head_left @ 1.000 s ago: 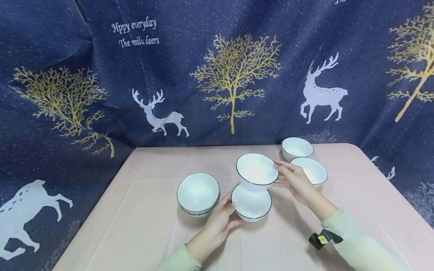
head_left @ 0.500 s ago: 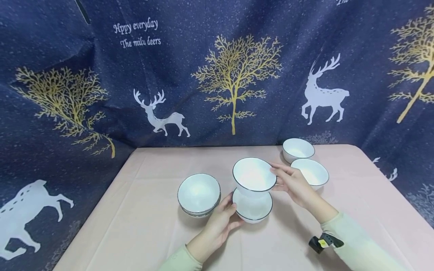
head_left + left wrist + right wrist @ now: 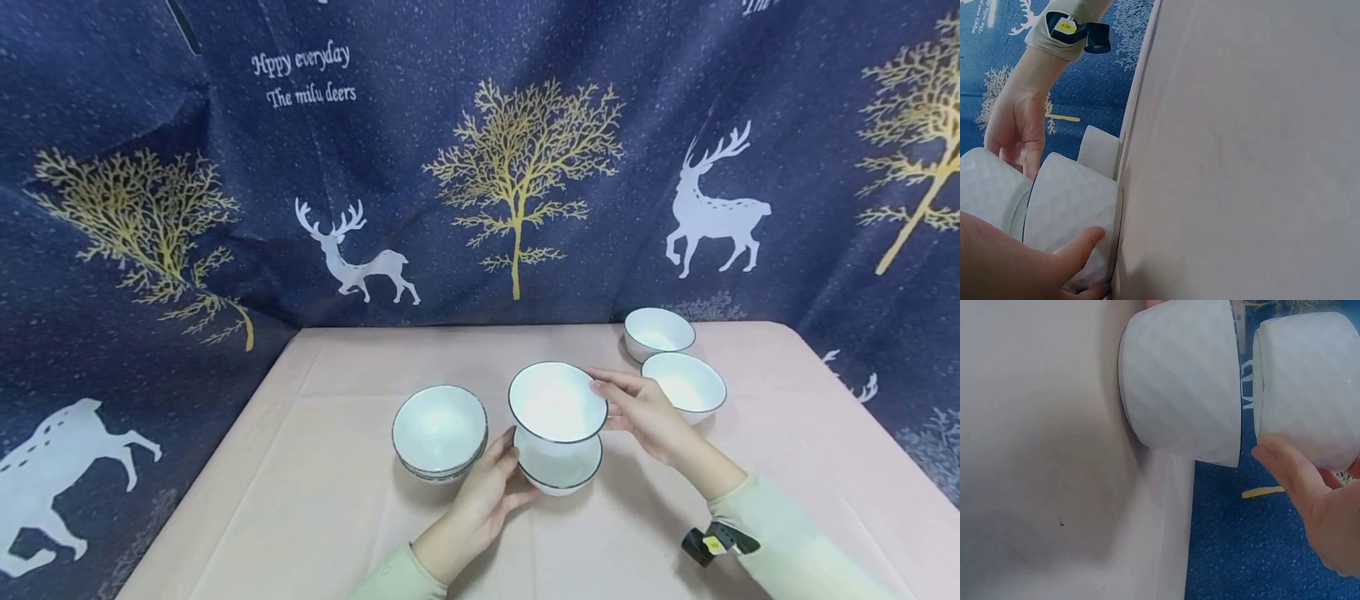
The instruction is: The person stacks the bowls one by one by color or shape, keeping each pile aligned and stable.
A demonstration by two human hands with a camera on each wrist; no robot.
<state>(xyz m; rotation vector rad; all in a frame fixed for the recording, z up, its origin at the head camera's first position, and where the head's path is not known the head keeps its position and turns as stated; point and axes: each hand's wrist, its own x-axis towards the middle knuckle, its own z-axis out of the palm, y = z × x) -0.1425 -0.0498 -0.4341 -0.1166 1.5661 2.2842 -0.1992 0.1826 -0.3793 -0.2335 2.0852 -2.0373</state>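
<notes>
My right hand [image 3: 654, 415] grips a white bowl [image 3: 558, 402] with a dark rim by its right side, fingers at the outer wall. That bowl is upright and hangs over a matching lower bowl [image 3: 558, 468], overlapping its back half in the head view. The left hand [image 3: 478, 493] holds the lower bowl at its left side, thumb near the rim. From the right wrist view, a gap shows between the lower bowl [image 3: 1180, 381] and the base of the raised bowl [image 3: 1310, 387]. Both outer walls have a faceted pattern, and the lower bowl stands at the tabletop.
A stack of similar white bowls [image 3: 440, 429] stands just left of the left hand. Two single bowls, one at the back [image 3: 659, 331] and a nearer bowl [image 3: 684, 383], sit behind the right hand. A dark blue printed cloth [image 3: 450, 167] hangs behind the pink-covered table [image 3: 322, 467].
My right hand has brought its bowl down and slightly left, closer over the lower bowl. The left hand and the lower bowl have stayed in place.
</notes>
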